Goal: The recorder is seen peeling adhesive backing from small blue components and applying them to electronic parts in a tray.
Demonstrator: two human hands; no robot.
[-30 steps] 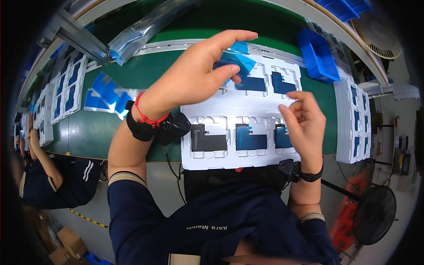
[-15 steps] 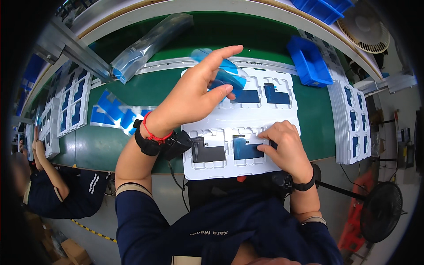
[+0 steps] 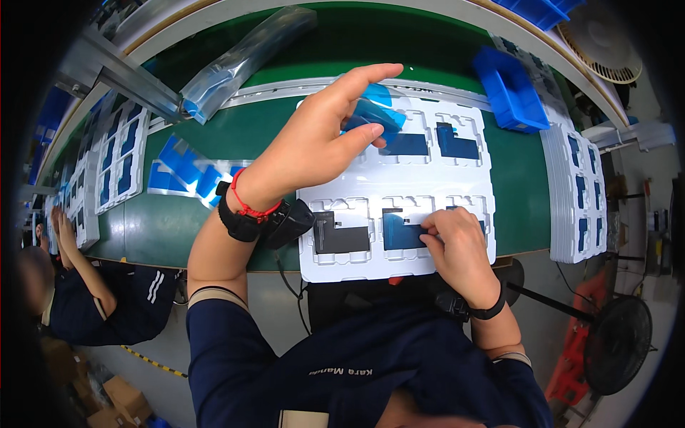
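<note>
In front of me lies a white plastic tray [image 3: 399, 184] with moulded pockets. The near left pocket holds a dark grey L-shaped flat piece [image 3: 342, 240]. In the near middle pocket, another L-shaped piece [image 3: 402, 237] has a shiny blue surface. My right hand [image 3: 465, 250] is closed in a pinch at the right end of this blue piece; what lies between the fingertips is hidden. My left hand [image 3: 314, 139] hovers over the tray's far left, index finger and thumb stretched out. Its other fingers are curled round loose, clear blue film [image 3: 382, 110].
Blue-and-clear film sheets [image 3: 182, 167] lie left of the tray. Beyond them is a clear plastic bag [image 3: 242, 60]. A blue bin [image 3: 510, 93] and stacked white trays [image 3: 574, 196] stand to the right. A co-worker [image 3: 100, 299] sits far left; a black fan [image 3: 617, 342] stands right.
My right hand's fingers have drawn closer together at the right end of the blue piece. My left hand has shifted slightly up and right with the blue film. The view has moved a little.
</note>
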